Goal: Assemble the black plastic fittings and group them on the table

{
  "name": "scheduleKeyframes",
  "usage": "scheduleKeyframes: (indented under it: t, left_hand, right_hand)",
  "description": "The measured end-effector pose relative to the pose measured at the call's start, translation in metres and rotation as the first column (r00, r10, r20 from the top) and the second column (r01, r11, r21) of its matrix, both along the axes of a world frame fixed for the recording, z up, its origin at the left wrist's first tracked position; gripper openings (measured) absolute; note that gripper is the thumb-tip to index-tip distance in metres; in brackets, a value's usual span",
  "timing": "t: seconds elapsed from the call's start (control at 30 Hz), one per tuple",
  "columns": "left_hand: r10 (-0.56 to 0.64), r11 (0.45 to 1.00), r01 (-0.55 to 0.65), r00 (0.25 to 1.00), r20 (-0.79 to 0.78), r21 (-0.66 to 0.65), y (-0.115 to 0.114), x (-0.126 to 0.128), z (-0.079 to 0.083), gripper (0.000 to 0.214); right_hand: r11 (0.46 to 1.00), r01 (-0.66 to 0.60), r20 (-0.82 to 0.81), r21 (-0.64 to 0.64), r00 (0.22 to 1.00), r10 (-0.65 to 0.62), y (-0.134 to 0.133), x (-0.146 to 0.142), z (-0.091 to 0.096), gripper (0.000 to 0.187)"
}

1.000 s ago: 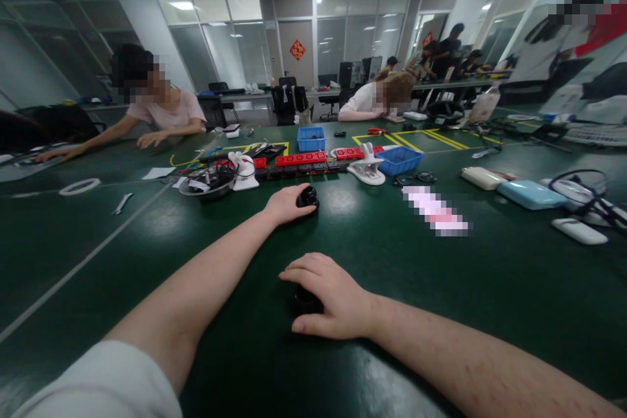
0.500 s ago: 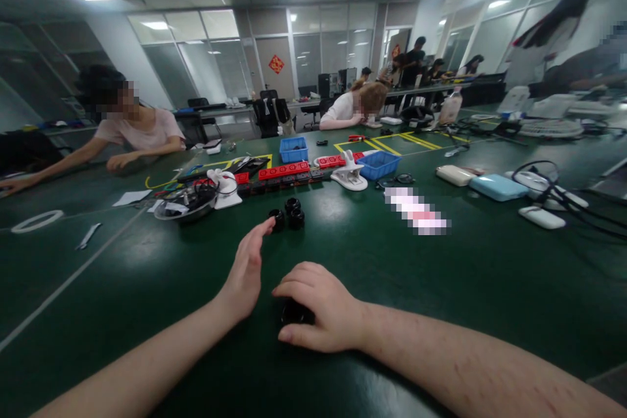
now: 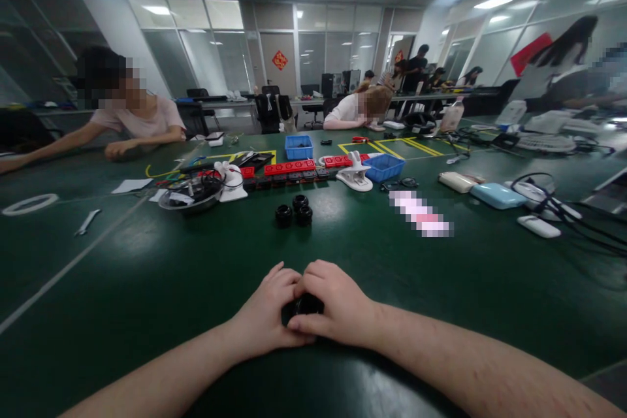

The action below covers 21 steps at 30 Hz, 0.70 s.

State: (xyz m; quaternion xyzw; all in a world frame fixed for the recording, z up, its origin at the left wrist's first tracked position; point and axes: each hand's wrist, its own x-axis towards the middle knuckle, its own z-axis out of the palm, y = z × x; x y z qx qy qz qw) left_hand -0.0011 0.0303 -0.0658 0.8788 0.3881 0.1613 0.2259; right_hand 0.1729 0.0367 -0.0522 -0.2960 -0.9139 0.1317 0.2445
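Observation:
Close in front of me, a round, shiny black piece sits at the green table, mostly covered by fingers. My right hand curls around it from the right, thumb low and fingers over the top. From the other side my left hand closes about the same piece, its fingertips meeting those of the right. Further off stands a small cluster of similar round black pieces, which neither hand touches.
Beyond lie a metal bowl of cables, white clamps, red-and-black modules and blue bins. A wrench is at left; a light-blue case and cables are at right. Other people sit around.
My left hand has come back from the black cluster and closed around the piece under my right hand. The right hand stays on that piece. The view has shifted slightly.

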Motion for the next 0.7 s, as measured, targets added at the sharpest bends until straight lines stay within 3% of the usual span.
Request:
scheduleKeyframes:
  t: [0.13, 0.3, 0.5, 0.7]
  left_hand:
    - [-0.038, 0.999, 0.039, 0.999, 0.027, -0.015, 0.007, -0.010, 0.000, 0.053]
    - [-0.075, 0.997, 0.076, 0.995, 0.065, -0.011, 0.018, -0.020, -0.004, 0.054]
    - [-0.079, 0.997, 0.077, 0.989, 0.124, 0.027, 0.021, -0.022, -0.014, 0.072]
    - [-0.060, 0.998, 0.055, 0.990, 0.127, 0.044, 0.019, -0.020, -0.014, 0.070]
  right_hand:
    - [0.996, -0.076, -0.104, 0.049, 0.991, 0.081, 0.000, -0.006, -0.006, 0.034]
    - [0.985, -0.151, -0.170, 0.085, 0.972, 0.164, -0.001, -0.010, -0.004, 0.019]
    - [0.980, -0.193, -0.161, 0.045, 0.967, 0.198, -0.005, -0.010, -0.001, 0.032]
    - [0.986, -0.157, -0.230, 0.061, 0.959, 0.167, -0.004, -0.007, -0.006, 0.032]
